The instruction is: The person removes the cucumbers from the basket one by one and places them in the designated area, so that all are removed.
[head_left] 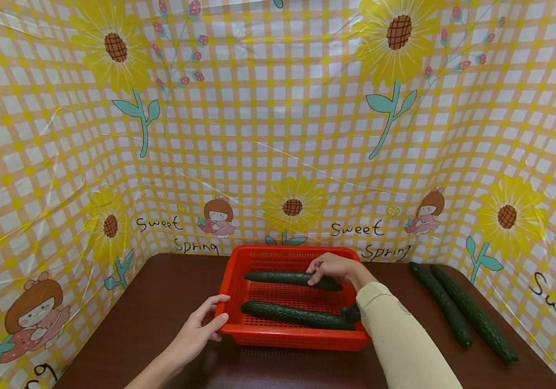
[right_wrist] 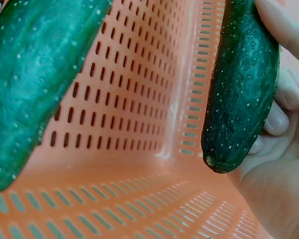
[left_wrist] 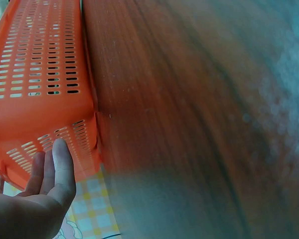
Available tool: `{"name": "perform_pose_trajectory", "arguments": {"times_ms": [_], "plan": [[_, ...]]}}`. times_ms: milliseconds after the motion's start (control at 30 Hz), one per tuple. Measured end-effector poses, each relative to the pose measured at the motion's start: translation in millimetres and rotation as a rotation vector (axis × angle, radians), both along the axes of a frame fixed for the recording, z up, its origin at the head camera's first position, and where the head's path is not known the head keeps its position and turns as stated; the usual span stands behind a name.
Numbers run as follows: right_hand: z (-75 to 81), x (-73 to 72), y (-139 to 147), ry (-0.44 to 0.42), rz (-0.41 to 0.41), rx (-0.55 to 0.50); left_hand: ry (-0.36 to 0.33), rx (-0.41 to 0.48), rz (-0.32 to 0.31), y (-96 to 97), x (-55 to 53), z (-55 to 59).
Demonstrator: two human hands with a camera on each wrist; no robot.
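A red plastic basket (head_left: 297, 340) with slotted walls stands on the dark table. At its left end, my left hand (head_left: 197, 327) holds the rim, with the thumb and a fingertip over the edge; in the left wrist view its other fingers lie against the outer wall. My right hand (head_left: 336, 268) reaches in from the right and grips a dark green cucumber (head_left: 278, 277) near the back of the basket. In the right wrist view, thumb and fingers are around this cucumber (right_wrist: 241, 89). Another cucumber (head_left: 292, 313) lies along the basket's front side.
Two more cucumbers lie side by side at the right of the table, a left one (head_left: 440, 302) and a right one (head_left: 474, 316). Checked cloth (head_left: 278, 151) with sunflowers rises behind and at both sides of the brown tabletop (head_left: 161, 302).
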State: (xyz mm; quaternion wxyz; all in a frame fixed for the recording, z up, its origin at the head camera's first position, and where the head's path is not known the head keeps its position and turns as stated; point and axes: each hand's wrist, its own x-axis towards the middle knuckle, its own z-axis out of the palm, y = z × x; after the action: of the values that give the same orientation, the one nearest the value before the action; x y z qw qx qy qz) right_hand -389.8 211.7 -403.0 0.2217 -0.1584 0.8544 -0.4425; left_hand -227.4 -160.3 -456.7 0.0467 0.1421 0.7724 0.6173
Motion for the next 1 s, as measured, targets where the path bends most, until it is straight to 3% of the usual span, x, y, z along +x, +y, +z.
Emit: {"name": "perform_pose_trajectory", "arguments": {"times_ms": [267,500,1000], "plan": [[14.7,2.4,0,0.011,-0.005,-0.041,0.004,-0.001,0.01,0.6,0.2,-0.1],[25.4,3.6,1,0.069,-0.002,-0.025,0.005,0.002,0.009,1.1,0.4,-0.1],[53.8,14.3,9,0.119,-0.097,-0.009,0.001,0.008,0.011,1.1,0.5,0.1]]}}
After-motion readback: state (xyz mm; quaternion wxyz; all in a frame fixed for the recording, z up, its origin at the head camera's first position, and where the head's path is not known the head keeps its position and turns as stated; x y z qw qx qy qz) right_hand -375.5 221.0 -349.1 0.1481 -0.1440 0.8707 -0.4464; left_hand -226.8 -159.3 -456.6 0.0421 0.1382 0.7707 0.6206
